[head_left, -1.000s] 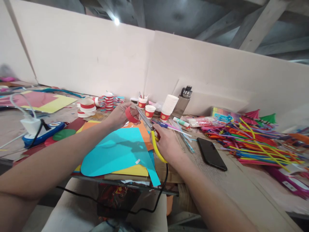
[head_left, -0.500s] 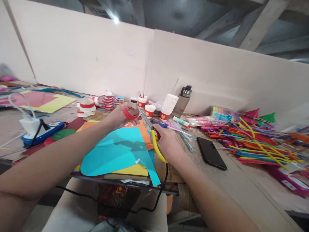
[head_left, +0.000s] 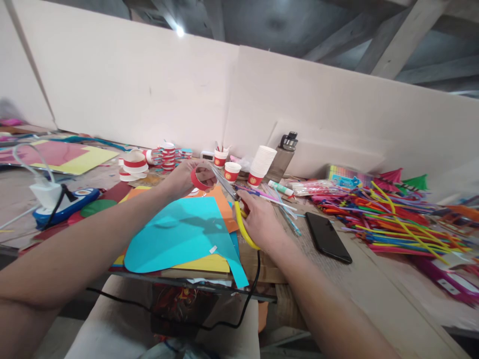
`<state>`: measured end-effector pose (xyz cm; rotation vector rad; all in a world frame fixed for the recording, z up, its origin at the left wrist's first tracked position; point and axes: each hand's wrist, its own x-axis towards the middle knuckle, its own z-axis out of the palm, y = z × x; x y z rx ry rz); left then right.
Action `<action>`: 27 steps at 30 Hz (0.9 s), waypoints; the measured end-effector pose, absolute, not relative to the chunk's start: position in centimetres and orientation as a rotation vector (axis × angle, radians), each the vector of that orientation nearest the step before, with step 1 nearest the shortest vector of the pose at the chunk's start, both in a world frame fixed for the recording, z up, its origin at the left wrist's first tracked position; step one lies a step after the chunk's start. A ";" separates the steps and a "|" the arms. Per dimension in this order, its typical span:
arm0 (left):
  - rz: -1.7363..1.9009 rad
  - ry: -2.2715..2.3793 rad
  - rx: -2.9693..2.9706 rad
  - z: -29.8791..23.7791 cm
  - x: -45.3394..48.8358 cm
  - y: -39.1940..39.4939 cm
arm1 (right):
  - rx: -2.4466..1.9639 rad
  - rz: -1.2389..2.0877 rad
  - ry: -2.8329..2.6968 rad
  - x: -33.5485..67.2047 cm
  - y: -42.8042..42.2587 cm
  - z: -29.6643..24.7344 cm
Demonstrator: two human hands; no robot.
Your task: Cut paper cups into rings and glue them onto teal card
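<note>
Above the craft paper, my left hand [head_left: 187,177] is closed around a red and white paper cup ring [head_left: 197,180], its fingers partly inside the loop. My right hand [head_left: 260,217] grips scissors with yellow handles [head_left: 245,230]. The metal blades [head_left: 223,182] point up and left, their tips at the right edge of the ring; whether they touch it I cannot tell. Under both hands lies a large turquoise paper sheet [head_left: 179,234] with a small white scrap [head_left: 213,249] on it. Orange and yellow sheets show beneath.
Behind stand a stack of paper cups [head_left: 263,162], single cups [head_left: 232,172] and a bottle [head_left: 282,157]. Cut cup rings [head_left: 134,162] lie left, near a blue power strip [head_left: 67,204]. On the right are a phone [head_left: 328,237] and many pipe cleaners [head_left: 392,219]. A black cable [head_left: 209,327] hangs in front.
The ring has turned slightly in my left hand, with its fingers shifted. The scissor blades have moved slightly; my right hand stays in nearly the same place.
</note>
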<state>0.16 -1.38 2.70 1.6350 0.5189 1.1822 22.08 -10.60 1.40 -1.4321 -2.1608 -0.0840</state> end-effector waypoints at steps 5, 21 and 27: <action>1.106 0.488 1.583 2.5 0.1 -1.4 | -1.409 -0.101 -2.176 22.1 -10.5 1.4; 1.295 0.596 1.674 3.7 0.3 -2.0 | -1.433 0.007 -2.114 22.0 -10.8 1.7; 1.273 0.594 1.675 3.5 0.1 -2.0 | -1.380 0.021 -2.133 22.0 -10.8 1.6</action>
